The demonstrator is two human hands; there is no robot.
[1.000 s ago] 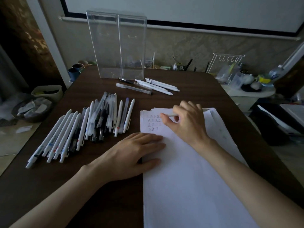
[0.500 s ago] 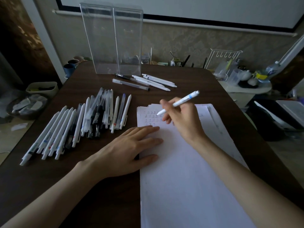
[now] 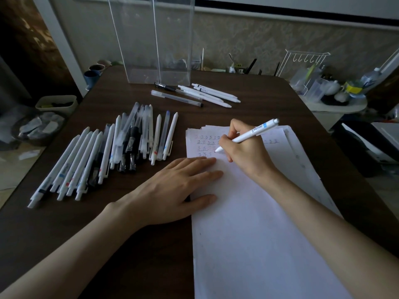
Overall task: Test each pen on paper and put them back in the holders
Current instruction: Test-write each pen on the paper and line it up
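A dark brown wooden table (image 3: 151, 244) fills the middle of the room. Just off its far left corner stand a blue mug (image 3: 91, 77) and a darker mug (image 3: 96, 67) behind it. On the floor to the left sit a pale rectangular tub (image 3: 57, 103) and a dark round bowl (image 3: 36, 130) holding grey wrapped bits. To the right, a white wire rack (image 3: 302, 59) with hooks rises over a small white side table (image 3: 341, 105) crowded with clear plastic containers and a plastic bottle (image 3: 369, 77). A patterned beige wall (image 3: 259, 39) runs behind.

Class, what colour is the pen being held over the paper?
The pen is white with a light blue band near its upper end; head view shows it.
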